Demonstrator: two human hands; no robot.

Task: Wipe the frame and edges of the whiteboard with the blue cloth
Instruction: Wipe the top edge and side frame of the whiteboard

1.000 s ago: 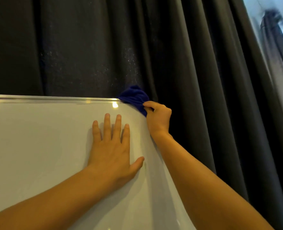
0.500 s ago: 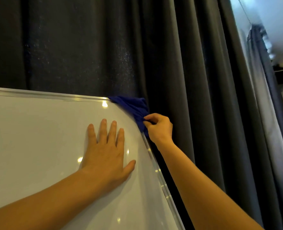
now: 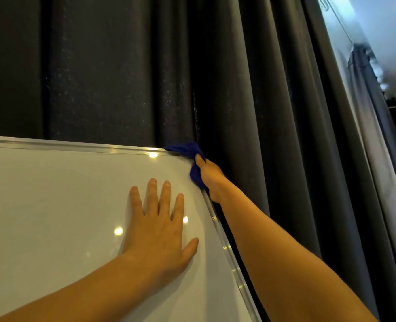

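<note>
Head view: blue cloth (image 3: 193,163) draped over the whiteboard (image 3: 53,205) top-right corner.
It is pinched by right hand (image 3: 212,180) fingers, trailing down the frame (image 3: 229,249); the left hand (image 3: 156,231) is pressed flat, fingers spread.

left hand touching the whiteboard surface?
Touching. Head view shows the left hand pressed flat, palm down, fingers spread on the whiteboard, no gap.

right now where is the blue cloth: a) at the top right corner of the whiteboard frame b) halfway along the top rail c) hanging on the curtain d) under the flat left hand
a: the right hand presses the blue cloth onto the whiteboard frame at its top right corner.
</note>
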